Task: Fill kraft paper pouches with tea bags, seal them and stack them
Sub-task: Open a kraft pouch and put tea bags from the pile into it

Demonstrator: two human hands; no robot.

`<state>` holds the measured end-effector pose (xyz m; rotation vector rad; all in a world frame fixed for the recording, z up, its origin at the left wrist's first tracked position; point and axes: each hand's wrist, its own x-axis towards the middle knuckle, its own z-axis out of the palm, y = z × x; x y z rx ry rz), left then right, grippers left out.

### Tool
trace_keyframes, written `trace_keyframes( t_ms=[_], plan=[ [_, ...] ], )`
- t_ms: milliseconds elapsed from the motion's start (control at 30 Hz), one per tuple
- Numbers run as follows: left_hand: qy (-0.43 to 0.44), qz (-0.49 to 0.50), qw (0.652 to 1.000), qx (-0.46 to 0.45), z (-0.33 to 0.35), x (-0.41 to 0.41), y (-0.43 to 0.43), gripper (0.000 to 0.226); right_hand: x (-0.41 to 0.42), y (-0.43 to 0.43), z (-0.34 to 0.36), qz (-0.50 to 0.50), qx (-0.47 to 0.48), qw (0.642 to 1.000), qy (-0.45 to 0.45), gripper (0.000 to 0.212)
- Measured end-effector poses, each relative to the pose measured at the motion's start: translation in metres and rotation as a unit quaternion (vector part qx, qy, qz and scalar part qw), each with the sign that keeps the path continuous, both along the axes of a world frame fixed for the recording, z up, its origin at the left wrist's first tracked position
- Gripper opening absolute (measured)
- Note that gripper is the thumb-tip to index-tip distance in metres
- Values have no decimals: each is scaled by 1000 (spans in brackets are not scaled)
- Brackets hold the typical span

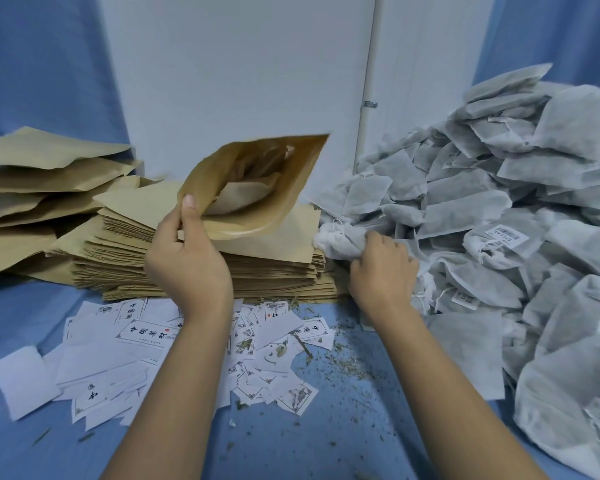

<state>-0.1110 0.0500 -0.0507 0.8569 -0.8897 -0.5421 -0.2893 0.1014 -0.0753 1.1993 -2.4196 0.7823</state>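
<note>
My left hand (187,259) pinches the kraft pouch (284,199), gaping mouth slanting up-right, my right hand (381,268) clutching a crumpled gauzy tea bag (340,241).

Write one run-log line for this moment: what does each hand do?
step: filling | left hand: holds kraft pouch, mouth open | right hand: grips tea bag at edge of tea bag pile

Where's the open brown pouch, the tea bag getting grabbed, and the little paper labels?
open pouch (201,174): head view, outer wall, left side.
grabbed tea bag (340,242): head view, middle of the bunched white cloth.
paper labels (146,332): head view, one printed label.
</note>
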Motion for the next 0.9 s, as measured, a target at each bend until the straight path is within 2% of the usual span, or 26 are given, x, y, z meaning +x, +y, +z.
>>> trace_keyframes(
  t_ms=[100,200,267,333,433,467,500,567,667,733,900],
  plan=[
    [0,11,1000,7,1,0,-1,41,4,1,1,20,-163,986,20,41],
    [3,12,1000,7,1,1,-1,41,12,5,9,150,-365,919,8,31],
    [0,7,1000,2,1,2,-1,38,16,8,11,238,-404,883,8,27],
    [-15,-8,1000,-6,0,0,1,30,24,9,15,305,-425,849,-67,23],
    [-82,-15,996,-10,-1,-3,5,29,40,5,31,374,-470,749,-280,36],
    [-110,-18,994,-14,-3,-4,5,28,42,5,34,374,-472,737,-306,36],
    [-140,-18,990,-21,-4,-5,6,27,44,4,36,369,-463,744,-309,33],
    [-202,-10,979,-37,-7,-7,6,24,46,5,35,352,-434,790,-252,24],
    [-266,17,963,-48,-9,-8,6,24,43,7,30,297,-399,867,-17,19],
    [-287,24,956,-53,-7,-9,9,24,40,5,28,264,-372,883,115,23],
    [-330,6,941,-78,-8,-13,13,21,37,1,22,224,-344,895,176,28]
  ],
)
